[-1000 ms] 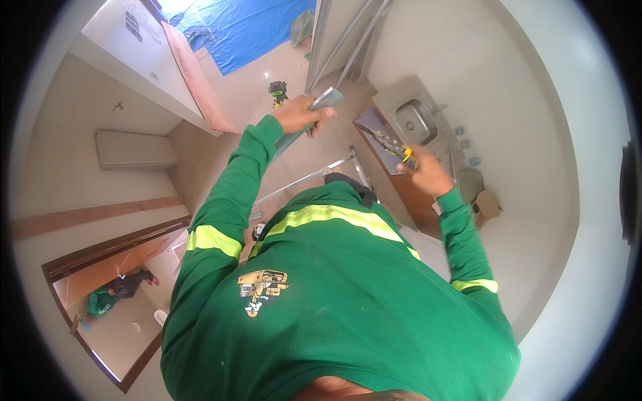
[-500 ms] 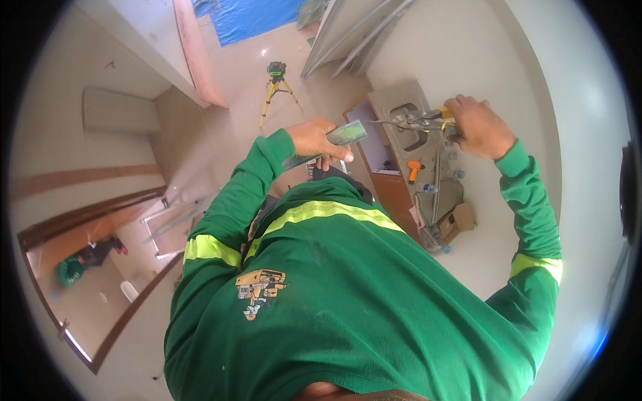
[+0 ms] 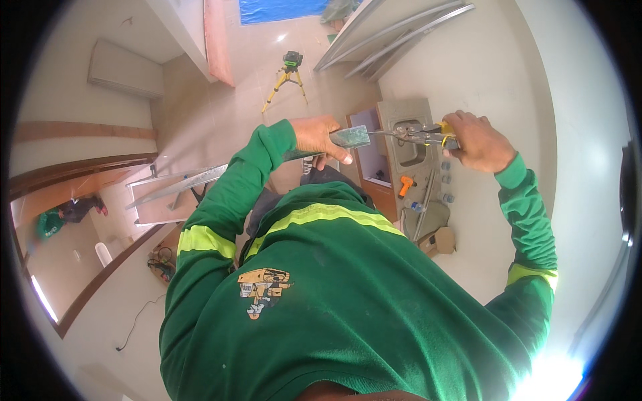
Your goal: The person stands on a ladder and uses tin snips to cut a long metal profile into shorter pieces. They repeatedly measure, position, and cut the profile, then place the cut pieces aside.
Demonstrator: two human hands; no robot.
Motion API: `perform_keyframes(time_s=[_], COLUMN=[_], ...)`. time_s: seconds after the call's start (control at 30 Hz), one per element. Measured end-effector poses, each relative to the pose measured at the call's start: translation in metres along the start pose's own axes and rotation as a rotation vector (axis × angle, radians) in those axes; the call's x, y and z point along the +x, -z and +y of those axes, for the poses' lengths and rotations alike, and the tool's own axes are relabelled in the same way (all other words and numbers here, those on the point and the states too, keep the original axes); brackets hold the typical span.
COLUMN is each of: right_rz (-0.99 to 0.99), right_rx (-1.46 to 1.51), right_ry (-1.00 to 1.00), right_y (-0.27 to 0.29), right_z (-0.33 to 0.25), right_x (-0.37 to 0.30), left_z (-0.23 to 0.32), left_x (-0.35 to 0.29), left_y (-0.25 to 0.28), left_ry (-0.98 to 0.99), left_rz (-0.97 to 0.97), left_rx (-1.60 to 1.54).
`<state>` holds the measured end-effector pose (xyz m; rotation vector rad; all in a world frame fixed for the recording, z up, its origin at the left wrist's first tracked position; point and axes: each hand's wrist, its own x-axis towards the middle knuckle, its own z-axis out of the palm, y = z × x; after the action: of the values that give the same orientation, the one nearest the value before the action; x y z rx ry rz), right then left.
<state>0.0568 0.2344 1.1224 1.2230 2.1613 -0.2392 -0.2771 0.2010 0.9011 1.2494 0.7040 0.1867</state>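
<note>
My left hand [image 3: 315,138] is closed around a silvery metal channel [image 3: 350,137], thumb along its near side. The channel's cut end points right; its long body passes under my left forearm toward the left. In my right hand [image 3: 481,142] is a pair of tin snips [image 3: 416,135] with yellow-and-black handles. The handles stand somewhat apart in my grip. The snips' tips are at the channel's end, but whether they touch or bite the metal is too small to tell.
Ahead stands a laser level [image 3: 291,60] on a yellow tripod. A steel sink unit [image 3: 409,164] lies to the right, with an orange drill-shaped tool [image 3: 406,185], bottles and a cardboard box [image 3: 443,240] nearby. Metal profiles [image 3: 408,41] lean on the wall. Another person [image 3: 70,215] is beyond the doorway.
The snips' tips have come closer to the channel's end, and the channel has turned slightly to level. The whole view has also shifted and turned a little.
</note>
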Motion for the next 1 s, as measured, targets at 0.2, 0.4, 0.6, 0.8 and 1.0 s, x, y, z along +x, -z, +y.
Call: perform_keyframes(time_s=[0.2, 0.4, 0.6, 0.8, 1.0], right_rz=[0.015, 0.049, -0.003, 0.002, -0.010], right_rx=[-0.017, -0.026, 0.156, 0.178, 0.256], right_ry=[0.053, 0.110, 0.123, 0.149, 0.304], right_y=[0.006, 0.005, -0.002, 0.011, 0.005], right_z=[-0.002, -0.002, 0.000, -0.006, 0.003], right_x=[0.011, 0.019, 0.027, 0.031, 0.044], left_z=[0.006, 0.018, 0.009, 0.009, 0.034], left_x=[-0.001, -0.009, -0.017, -0.040, -0.068], left_y=[0.005, 0.000, -0.005, -0.056, -0.073], left_ry=[0.014, 0.055, -0.005, -0.175, -0.223], left_rz=[-0.001, -0.016, 0.113, 0.810, 0.922], left_rx=[0.034, 0.019, 0.195, 0.628, 0.543])
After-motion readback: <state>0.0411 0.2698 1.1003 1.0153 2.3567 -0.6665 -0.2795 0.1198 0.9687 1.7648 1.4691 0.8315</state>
